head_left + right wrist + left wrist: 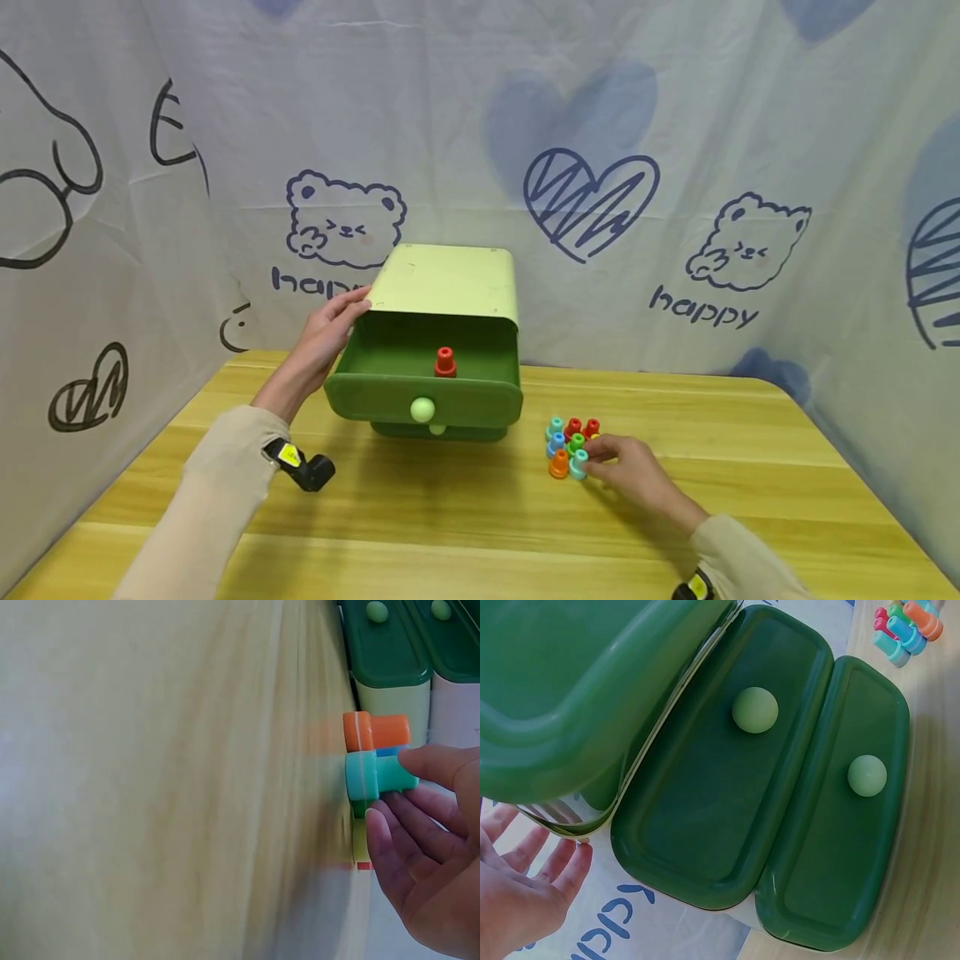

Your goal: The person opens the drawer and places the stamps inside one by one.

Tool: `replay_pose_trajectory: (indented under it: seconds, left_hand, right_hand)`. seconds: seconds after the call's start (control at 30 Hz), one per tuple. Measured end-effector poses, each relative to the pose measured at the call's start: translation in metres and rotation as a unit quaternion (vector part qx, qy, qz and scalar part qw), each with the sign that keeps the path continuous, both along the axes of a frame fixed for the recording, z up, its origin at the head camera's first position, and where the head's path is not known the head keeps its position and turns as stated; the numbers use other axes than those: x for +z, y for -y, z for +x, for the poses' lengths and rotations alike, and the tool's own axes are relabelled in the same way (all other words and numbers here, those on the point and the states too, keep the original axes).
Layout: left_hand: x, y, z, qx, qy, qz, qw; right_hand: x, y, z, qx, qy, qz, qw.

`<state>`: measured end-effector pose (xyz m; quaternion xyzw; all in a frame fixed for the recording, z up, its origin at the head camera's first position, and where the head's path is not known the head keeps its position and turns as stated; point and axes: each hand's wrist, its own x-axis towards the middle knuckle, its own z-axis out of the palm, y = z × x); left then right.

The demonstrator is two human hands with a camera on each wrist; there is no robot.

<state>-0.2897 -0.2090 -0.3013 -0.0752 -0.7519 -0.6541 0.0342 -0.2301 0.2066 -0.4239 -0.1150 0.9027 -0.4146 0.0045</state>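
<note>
A pale green cabinet [450, 279] with dark green drawers stands on the table. Its top drawer [427, 400] is pulled out, and a red plastic peg [446, 364] stands upright inside it. My left hand [326, 329] rests against the cabinet's upper left side; in the left wrist view its fingers [574, 870] are fairly straight and touch the edge of the casing. Right of the cabinet, my right hand [626, 471] pinches the narrow top of a teal peg [364, 776] between thumb and fingers. That peg's wide base is still down on the table among the other pegs.
Several more pegs cluster there, including an orange peg [558, 464], a blue peg [557, 445] and a green peg [576, 444]. Two lower drawers with round knobs [755, 710] are closed. A printed curtain [450, 125] hangs behind the wooden table [420, 525].
</note>
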Motion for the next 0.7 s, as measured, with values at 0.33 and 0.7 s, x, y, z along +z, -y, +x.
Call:
replay_pose_trajectory:
  seconds: [0.33,0.7]
  left_hand:
    - [0.0010,-0.0001,0.0019,0.000,0.000,-0.004,1.0000]
    - [0.0016,-0.0007,0.0012,-0.002,0.005,-0.007,1.0000]
  right_hand:
    - [-0.0018,0.0036,0.0009,-0.011,0.002,-0.003,1.000]
    - [0.0042,0.0023,0.0008,0.004,-0.018,0.030,0.999]
